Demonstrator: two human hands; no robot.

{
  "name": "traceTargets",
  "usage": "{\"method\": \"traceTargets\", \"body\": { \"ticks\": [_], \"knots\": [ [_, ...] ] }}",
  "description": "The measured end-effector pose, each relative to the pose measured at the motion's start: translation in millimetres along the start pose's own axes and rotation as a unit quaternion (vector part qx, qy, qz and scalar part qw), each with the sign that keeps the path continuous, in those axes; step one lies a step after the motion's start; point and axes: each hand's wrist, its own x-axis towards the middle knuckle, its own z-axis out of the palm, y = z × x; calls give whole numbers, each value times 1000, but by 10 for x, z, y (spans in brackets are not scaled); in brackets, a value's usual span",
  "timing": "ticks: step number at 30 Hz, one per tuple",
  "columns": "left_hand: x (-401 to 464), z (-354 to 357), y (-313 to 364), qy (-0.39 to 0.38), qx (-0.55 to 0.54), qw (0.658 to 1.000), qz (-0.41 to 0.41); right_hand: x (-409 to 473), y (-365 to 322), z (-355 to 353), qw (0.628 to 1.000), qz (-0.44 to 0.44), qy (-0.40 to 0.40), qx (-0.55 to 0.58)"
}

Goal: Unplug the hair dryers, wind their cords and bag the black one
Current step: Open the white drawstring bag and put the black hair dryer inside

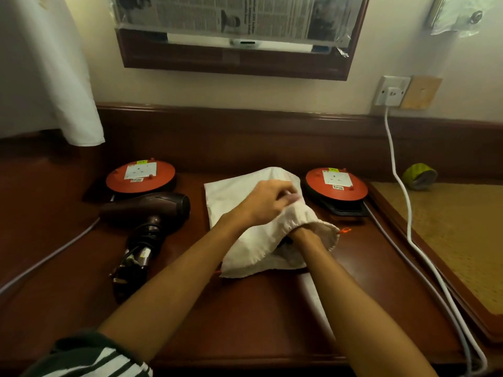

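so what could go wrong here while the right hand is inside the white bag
The right hand is hidden past the wrist in the white bag, so whatever it is pushing in cannot be checked; a cord could snag on the opening. The left hand only pinches the bag's rim, which could slip. The brown hair dryer lies close by, its plug near the left forearm, and might get knocked.

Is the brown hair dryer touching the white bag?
Apart. In the head view, bare dark desk shows between the brown hair dryer and the white bag.
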Motion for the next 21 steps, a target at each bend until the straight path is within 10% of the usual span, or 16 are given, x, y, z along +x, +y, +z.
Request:
{"method": "traceTargets", "body": {
  "ticks": [5,21],
  "knots": [
    [-348,209,-969,5,131,959,-251,156,-8,-7,996,38,-54,-56],
    [-482,261,-1146,-64,193,946,-253,165,28,-166,998,12,11,-64]
  ]
}}
